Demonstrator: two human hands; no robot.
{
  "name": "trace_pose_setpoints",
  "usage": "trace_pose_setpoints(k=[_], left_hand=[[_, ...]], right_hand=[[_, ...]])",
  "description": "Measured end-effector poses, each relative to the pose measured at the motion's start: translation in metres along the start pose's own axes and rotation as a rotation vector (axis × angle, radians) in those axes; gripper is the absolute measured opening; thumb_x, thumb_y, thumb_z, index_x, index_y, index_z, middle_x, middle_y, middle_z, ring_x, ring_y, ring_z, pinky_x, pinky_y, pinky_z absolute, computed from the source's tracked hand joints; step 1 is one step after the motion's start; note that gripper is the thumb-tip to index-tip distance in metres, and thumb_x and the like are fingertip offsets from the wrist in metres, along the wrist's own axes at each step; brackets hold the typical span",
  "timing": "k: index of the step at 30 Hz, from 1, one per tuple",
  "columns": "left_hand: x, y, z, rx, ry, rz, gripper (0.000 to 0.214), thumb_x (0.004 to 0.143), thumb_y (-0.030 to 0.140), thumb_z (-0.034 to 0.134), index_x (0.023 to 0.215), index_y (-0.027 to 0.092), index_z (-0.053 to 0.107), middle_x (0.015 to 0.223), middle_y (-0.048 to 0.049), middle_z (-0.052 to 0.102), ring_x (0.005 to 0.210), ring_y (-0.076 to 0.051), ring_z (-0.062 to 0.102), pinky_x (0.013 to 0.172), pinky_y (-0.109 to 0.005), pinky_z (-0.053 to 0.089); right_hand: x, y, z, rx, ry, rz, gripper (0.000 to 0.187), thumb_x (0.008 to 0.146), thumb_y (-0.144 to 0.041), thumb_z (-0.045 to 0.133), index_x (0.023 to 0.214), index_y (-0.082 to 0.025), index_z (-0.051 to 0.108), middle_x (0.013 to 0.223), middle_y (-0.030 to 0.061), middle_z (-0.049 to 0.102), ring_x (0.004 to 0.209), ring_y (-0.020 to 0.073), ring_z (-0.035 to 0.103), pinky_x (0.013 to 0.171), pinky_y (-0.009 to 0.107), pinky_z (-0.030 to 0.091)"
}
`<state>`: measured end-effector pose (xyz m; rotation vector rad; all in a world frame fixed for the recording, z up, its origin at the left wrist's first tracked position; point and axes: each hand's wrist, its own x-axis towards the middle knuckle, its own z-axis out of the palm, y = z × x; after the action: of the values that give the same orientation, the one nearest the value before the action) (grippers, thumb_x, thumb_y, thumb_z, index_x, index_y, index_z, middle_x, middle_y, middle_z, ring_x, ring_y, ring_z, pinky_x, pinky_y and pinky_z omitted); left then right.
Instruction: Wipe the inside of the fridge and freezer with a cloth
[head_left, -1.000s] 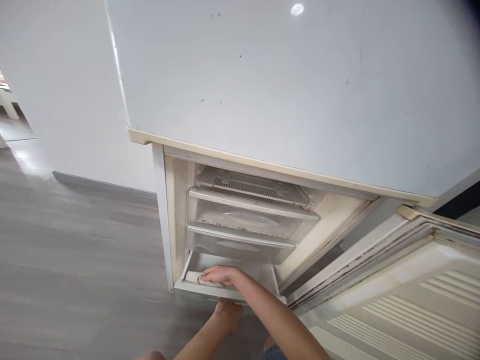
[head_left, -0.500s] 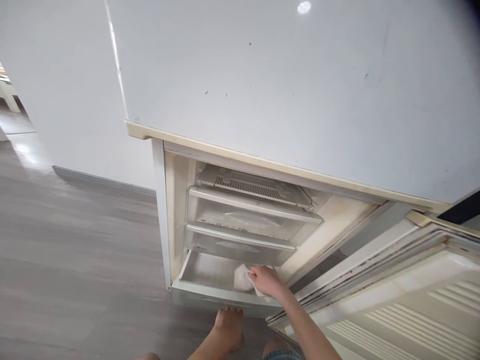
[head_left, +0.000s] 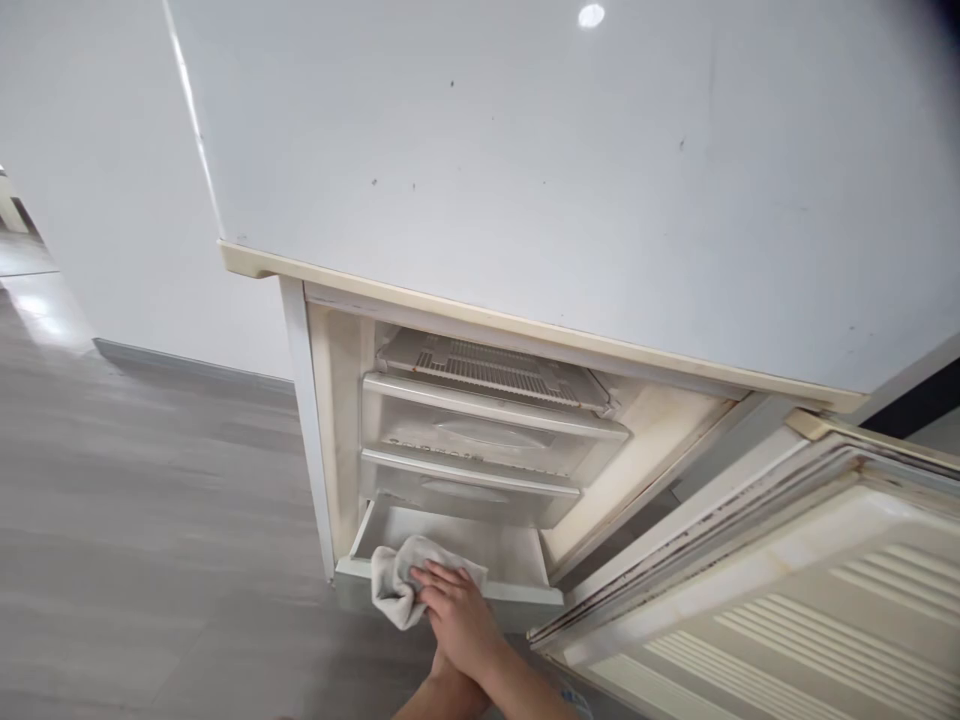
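While at the front lip of the lowest fridge drawer [head_left: 450, 535], right hand [head_left: 457, 615], its grip narrow on a crumpled white cloth [head_left: 397, 585].

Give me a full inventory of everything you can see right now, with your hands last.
upper refrigerator door: one, white, closed, across the top of the view
lower door: one, cream inside, swung open at right
door gasket: one, stained, along the lower door's edge
grille panel: one, off-white, top of the compartment
closed drawers: two, clear, stacked below the panel
bottom drawer: one, clear, lowest
cloth: one, off-white, on the bottom drawer's front rim
floor: grey plank-patterned, at left
wall: white, at left
skirting board: grey, along the wall
bare limb: one, below the right hand; left hand or foot, cannot tell
right hand: one, on the cloth
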<state>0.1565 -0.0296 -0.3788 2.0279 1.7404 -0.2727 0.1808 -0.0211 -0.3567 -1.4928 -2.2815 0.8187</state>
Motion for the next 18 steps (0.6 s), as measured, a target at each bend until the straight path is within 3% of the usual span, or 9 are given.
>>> trace_pose_setpoints(k=[2,5,10,12,14,18], left_hand=[[-0.008,-0.003,0.004,-0.075,-0.118,0.182,0.042,0.085,0.033,0.054,0.126,0.029,0.063,0.138,-0.0110,0.065,0.133,-0.028,0.055,0.112,-0.047,0.046],[-0.019,-0.012,0.008,-0.121,-0.222,0.355,0.065,0.076,0.030,0.058,0.140,0.023,0.050,0.149,-0.0135,0.055,0.139,-0.030,0.048,0.117,-0.042,0.042],[-0.021,-0.024,0.002,-0.025,-0.360,0.304,0.083,0.067,0.024,0.066,0.145,0.014,0.041,0.162,-0.0198,0.033,0.148,-0.040,0.032,0.118,-0.056,0.038],[-0.019,-0.030,-0.009,0.023,-0.366,0.261,0.077,0.071,0.025,0.064,0.143,0.008,0.043,0.158,-0.0243,0.037,0.148,-0.043,0.031,0.118,-0.059,0.036],[-0.018,-0.039,-0.025,0.043,-0.342,0.237,0.068,0.076,0.028,0.059,0.140,0.005,0.047,0.149,-0.0276,0.050,0.142,-0.043,0.042,0.114,-0.059,0.040],[-0.017,-0.061,-0.057,0.021,-0.274,0.198,0.055,0.086,0.036,0.045,0.127,0.001,0.058,0.135,-0.0279,0.063,0.128,-0.039,0.057,0.108,-0.057,0.046]], right_hand=[[-0.021,0.016,-0.014,-0.013,0.041,0.036,0.044,0.088,-0.007,0.040,0.113,-0.025,0.071,0.144,-0.0003,0.057,0.142,0.0189,0.042,0.117,0.042,0.030],[-0.053,0.039,-0.032,-0.024,0.112,0.106,0.045,0.088,-0.009,0.039,0.116,-0.026,0.070,0.141,0.0033,0.059,0.139,0.0202,0.045,0.115,0.042,0.034],[-0.102,0.089,-0.052,-0.015,0.333,0.342,0.039,0.086,-0.023,0.042,0.112,-0.024,0.071,0.131,0.0092,0.066,0.127,0.0290,0.057,0.107,0.047,0.043],[-0.117,0.108,-0.055,0.000,0.419,0.413,0.038,0.084,-0.031,0.043,0.109,-0.024,0.071,0.130,0.0110,0.067,0.123,0.0314,0.059,0.104,0.048,0.046],[-0.129,0.123,-0.055,0.044,0.480,0.470,0.038,0.083,-0.038,0.043,0.107,-0.025,0.069,0.123,0.0120,0.070,0.116,0.0325,0.064,0.098,0.047,0.049],[-0.140,0.135,-0.042,0.266,0.644,0.609,0.045,0.076,-0.061,0.048,0.098,-0.025,0.064,0.095,0.0120,0.076,0.088,0.0342,0.071,0.080,0.046,0.054]])
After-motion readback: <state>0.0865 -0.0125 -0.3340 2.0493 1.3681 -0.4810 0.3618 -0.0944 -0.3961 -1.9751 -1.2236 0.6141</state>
